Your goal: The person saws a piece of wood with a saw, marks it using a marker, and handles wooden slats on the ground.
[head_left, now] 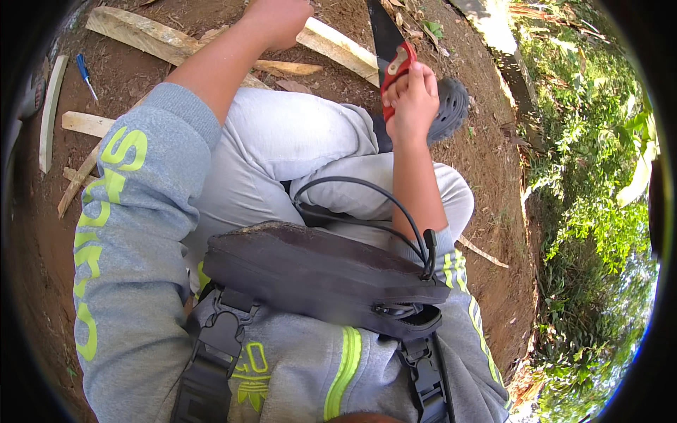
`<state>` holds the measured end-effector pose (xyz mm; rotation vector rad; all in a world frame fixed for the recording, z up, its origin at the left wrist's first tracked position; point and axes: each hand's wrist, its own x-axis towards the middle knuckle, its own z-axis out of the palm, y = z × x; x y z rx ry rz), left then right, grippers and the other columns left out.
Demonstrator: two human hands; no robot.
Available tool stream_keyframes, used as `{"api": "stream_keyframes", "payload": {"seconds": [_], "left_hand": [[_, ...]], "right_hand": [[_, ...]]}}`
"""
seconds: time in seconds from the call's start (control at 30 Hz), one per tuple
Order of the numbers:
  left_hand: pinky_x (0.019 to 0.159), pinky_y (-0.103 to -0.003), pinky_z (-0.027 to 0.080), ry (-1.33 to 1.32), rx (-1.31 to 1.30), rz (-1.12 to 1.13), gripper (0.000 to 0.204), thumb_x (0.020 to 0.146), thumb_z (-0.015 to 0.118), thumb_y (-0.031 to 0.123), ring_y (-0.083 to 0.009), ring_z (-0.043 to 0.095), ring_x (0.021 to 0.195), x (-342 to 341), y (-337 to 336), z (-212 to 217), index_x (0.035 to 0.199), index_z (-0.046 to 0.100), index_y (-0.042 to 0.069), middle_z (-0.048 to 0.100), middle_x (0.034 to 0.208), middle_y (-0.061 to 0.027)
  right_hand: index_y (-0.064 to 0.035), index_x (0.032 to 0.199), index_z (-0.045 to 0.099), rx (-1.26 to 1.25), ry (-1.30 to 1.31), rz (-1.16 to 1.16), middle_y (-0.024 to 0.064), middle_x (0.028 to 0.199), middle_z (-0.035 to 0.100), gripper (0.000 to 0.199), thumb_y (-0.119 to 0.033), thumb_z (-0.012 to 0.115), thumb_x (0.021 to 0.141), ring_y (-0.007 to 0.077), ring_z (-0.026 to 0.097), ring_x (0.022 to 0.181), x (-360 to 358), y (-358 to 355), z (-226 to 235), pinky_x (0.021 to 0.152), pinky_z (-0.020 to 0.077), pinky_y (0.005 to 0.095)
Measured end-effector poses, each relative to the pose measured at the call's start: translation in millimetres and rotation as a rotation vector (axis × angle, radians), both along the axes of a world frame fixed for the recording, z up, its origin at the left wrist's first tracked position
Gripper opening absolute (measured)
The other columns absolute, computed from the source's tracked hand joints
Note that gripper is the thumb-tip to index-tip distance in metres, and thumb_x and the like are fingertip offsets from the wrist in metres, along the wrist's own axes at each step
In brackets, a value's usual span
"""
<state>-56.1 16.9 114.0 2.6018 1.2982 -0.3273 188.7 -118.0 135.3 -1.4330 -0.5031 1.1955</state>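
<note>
Farthest left of the bag [317, 275], beyond it on the brown soil [493, 211], lies a pale, slightly bowed stick [53, 116]. Next to the stick, also left of and beyond the bag, is a screwdriver [82, 70], its blue handle pointing away from the bag. Nearer the bag, a short slat [84, 123] runs in behind the left sleeve [151, 190], with a thinner lath [79, 182] slanting below it. Farther beyond the bag, to its left, a long board [137, 29] slopes down behind the left forearm. The left hand [282, 20] is well beyond the bag, beside a second board [342, 51]; its fingers look curled, but the view cuts it off, so I cannot tell whether it grasps anything. A thin strip [288, 68] lies between the two boards. Straight beyond the bag are the crossed legs in pale trousers [303, 134]; a black cable [360, 185] arches over them from its right end. Beyond the bag's right half is the saw [397, 77], dark blade pointing away, just beside the second board's end; whether they touch is unclear. The right hand [415, 102] is clenched around its red handle. A dark shoe [450, 109] sits just right of that hand, beyond the bag, and green plants [585, 190] fill the far right.
</note>
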Motion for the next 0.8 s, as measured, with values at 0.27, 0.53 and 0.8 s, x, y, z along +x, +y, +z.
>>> {"api": "stream_keyframes", "payload": {"seconds": [0.27,0.53,0.8], "left_hand": [[0.09,-0.048,0.059,-0.039,-0.006,0.086,0.025,0.079,0.075,0.005,-0.0337,0.074,0.103,-2.8,-1.4,-12.8,0.104,0.074,0.009,0.076,0.101,-0.0137],[0.091,-0.048,0.059,-0.045,0.018,0.096,0.03,0.079,0.076,0.003,-0.0346,0.073,0.105,-3.3,-6.4,-13.1,0.109,0.073,0.008,0.076,0.103,-0.0142],[0.077,-0.048,0.062,0.094,-0.025,0.016,0.016,0.077,0.075,0.019,-0.0326,0.079,0.091,10.7,2.6,10.1,0.087,0.083,0.01,0.081,0.094,-0.0152]], "right_hand": [[-0.0068,0.106,0.056,-0.033,-0.017,0.038,-0.0028,0.062,0.042,0.018,-0.023,0.057,0.113,0.0081,0.038,0.046,18.1,-56.0,35.0,0.041,0.0343,0.0285],[-0.0073,0.106,0.055,-0.046,0.069,-0.008,-0.0037,0.06,0.042,0.018,-0.024,0.056,0.113,0.0083,0.036,0.045,3.2,6.8,1.5,0.043,0.0347,0.0294],[-0.0097,0.104,0.056,-0.04,-0.021,0.06,-0.0036,0.06,0.041,0.018,-0.025,0.056,0.113,0.0089,0.038,0.046,24.5,-21.6,14.2,0.043,0.0354,0.0298]]}}
